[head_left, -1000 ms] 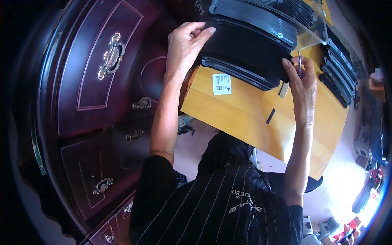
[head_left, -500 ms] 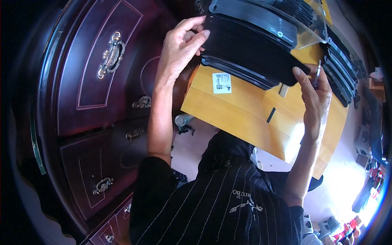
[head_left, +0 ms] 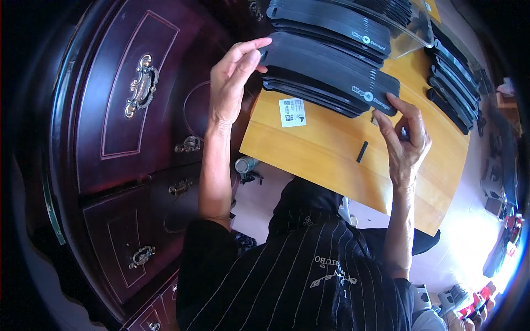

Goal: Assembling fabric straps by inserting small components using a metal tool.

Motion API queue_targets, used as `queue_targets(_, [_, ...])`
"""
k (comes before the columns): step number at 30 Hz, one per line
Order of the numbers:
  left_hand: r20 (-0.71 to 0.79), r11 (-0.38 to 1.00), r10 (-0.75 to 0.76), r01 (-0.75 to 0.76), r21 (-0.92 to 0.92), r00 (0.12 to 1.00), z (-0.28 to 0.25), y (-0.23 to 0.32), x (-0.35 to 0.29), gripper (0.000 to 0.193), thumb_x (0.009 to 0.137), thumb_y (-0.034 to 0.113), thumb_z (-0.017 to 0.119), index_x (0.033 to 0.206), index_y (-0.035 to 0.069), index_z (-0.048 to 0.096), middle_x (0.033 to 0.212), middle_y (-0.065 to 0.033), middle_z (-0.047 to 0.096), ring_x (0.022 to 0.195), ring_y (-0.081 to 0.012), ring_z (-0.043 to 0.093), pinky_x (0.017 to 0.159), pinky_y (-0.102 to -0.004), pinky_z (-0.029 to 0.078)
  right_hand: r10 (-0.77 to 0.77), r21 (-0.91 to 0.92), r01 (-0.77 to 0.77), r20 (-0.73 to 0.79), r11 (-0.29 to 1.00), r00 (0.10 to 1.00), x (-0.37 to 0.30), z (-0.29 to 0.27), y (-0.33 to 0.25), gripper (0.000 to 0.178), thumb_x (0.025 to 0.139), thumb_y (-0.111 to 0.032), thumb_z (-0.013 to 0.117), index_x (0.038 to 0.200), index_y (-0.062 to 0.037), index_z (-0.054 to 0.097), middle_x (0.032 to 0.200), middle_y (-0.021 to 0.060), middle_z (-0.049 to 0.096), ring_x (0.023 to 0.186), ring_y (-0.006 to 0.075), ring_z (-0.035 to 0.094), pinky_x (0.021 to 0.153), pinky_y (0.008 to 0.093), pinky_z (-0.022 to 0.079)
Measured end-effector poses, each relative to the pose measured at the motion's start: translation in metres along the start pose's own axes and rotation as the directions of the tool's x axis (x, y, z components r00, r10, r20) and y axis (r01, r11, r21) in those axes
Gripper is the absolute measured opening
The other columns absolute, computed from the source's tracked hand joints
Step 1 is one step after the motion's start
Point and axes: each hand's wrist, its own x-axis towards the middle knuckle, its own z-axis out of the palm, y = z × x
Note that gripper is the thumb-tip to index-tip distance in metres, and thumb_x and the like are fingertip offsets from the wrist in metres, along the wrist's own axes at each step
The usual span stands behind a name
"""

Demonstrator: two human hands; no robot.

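A stack of long, flat black plastic pieces (head_left: 326,74) lies on a yellow wooden table (head_left: 326,154). My left hand (head_left: 232,83) grips the stack's left end, thumb on top and fingers around the edge. At the stack's right end my right hand (head_left: 406,138) pinches the top piece's corner between thumb and fingers. A second pile of the same black pieces (head_left: 337,22) sits just behind, partly under a clear plastic sheet (head_left: 408,27).
More black pieces (head_left: 452,83) are lined up along the table's right side. A white sticker (head_left: 292,112) and a small black strip (head_left: 362,151) lie on the tabletop. A dark red wooden cabinet (head_left: 127,127) with brass handles stands at the left.
My right hand has dropped lower and come to the stack's right corner. My left hand has shifted from the top of the stack to its left end.
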Motion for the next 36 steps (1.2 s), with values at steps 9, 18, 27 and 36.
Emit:
queue_targets(9, [-0.212,0.976,-0.036,0.081,0.205,0.976,0.009,-0.01,0.003,0.03,0.085,0.005,0.067,0.114,0.001,0.06,0.095,-0.0051,0.063,0.086,-0.008,0.06,0.079,-0.0209,0.051,0.182,0.074,-0.191,0.112,0.979,0.977,0.011,0.018,0.011,0.021,0.086,-0.019,0.068,0.103,-0.0069,0.064,0.08,0.0046,0.064,0.064,0.0096,0.054,0.059,0.0246,0.044])
queue_targets(18, [-0.188,0.953,-0.062,0.114,0.28,0.98,0.001,-0.026,0.006,0.028,0.083,0.002,0.068,0.111,0.001,0.064,0.093,-0.001,0.058,0.082,-0.0053,0.055,0.077,-0.0183,0.049,0.161,0.087,-0.174,0.143,0.981,0.977,0.011,0.023,0.017,0.02,0.086,-0.015,0.067,0.103,-0.0066,0.062,0.082,0.0084,0.064,0.068,0.0143,0.059,0.062,0.027,0.048])
queue_targets(27, [-0.194,0.915,-0.076,0.146,0.376,0.978,0.003,-0.026,0.006,0.026,0.084,0.003,0.067,0.11,0.002,0.064,0.094,-0.0004,0.055,0.076,-0.0049,0.05,0.073,-0.0181,0.047,0.162,0.149,-0.19,0.184,0.97,0.97,0.01,0.029,0.031,0.021,0.086,-0.017,0.067,0.103,-0.0063,0.06,0.077,0.0086,0.059,0.066,0.0149,0.057,0.062,0.0283,0.046])
queue_targets(36, [-0.183,0.732,0.165,0.004,0.681,0.969,0.009,-0.013,0.006,0.026,0.085,0.006,0.066,0.11,0.006,0.064,0.1,-0.0033,0.054,0.077,-0.0087,0.051,0.067,-0.0219,0.045,0.239,0.229,-0.284,0.206,0.931,0.949,0.013,0.015,0.018,0.023,0.086,-0.019,0.067,0.105,-0.0065,0.061,0.067,0.0035,0.051,0.06,0.0096,0.045,0.056,0.0266,0.04])
